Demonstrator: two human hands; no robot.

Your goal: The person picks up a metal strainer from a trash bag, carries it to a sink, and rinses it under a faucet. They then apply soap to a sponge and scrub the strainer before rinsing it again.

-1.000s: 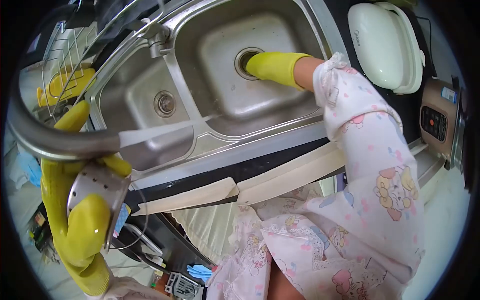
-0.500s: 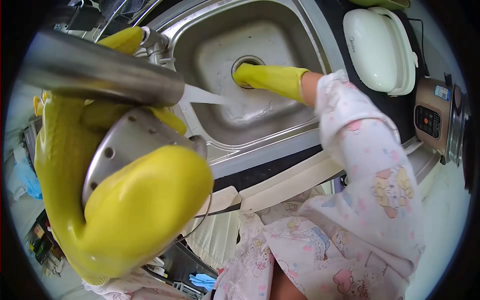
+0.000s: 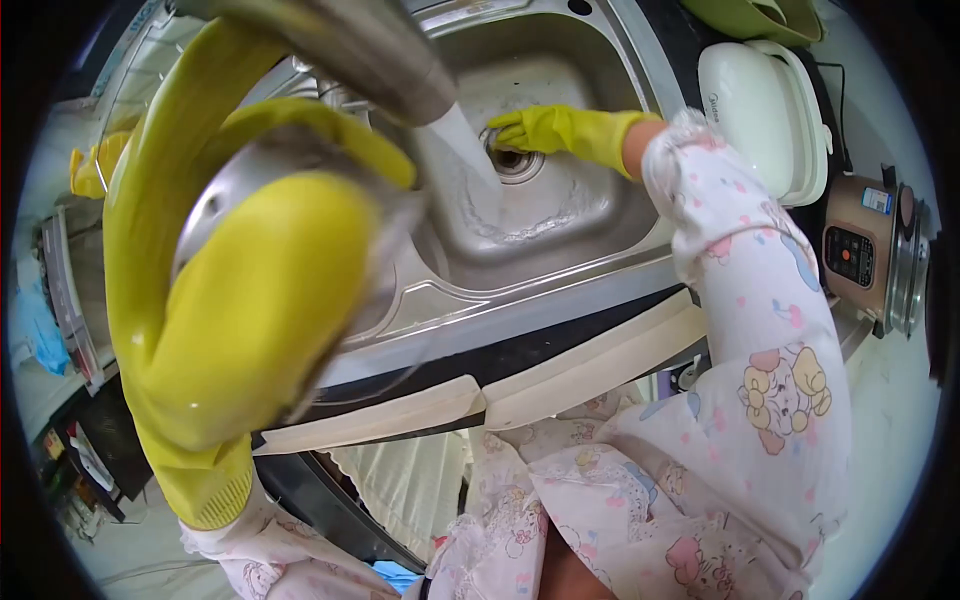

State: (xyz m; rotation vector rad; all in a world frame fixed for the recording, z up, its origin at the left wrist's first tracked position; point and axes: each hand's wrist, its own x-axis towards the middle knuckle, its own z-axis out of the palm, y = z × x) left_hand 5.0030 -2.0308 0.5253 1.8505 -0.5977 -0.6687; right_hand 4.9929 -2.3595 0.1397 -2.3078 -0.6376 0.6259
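Note:
My left hand (image 3: pixel 260 290), in a yellow rubber glove, grips a round metal strainer (image 3: pixel 212 205) with holes in its side. The glove covers much of the strainer, and both are blurred. One finger reaches up beside the metal tap spout (image 3: pixel 370 60), close to the camera. A water stream (image 3: pixel 465 150) falls from the spout into the steel sink (image 3: pixel 560 75). My right hand (image 3: pixel 545 130), gloved too, is low in the sink with its fingers bunched at the far left edge of the drain (image 3: pixel 520 168). A small greyish edge shows at those fingertips; I cannot tell what it is.
Right of the sink stand a white lidded appliance (image 3: pixel 755 120), a brown cooker (image 3: pixel 855 240) and a green container (image 3: pixel 760 18). Cream strips (image 3: pixel 590 370) line the counter front. A yellow cloth (image 3: pixel 95 165) hangs on the rack at left.
My right hand has drawn its fingers up out of the drain to its edge, baring the opening. The tap spout and water stream have shifted right in view; the left hand has turned with the strainer.

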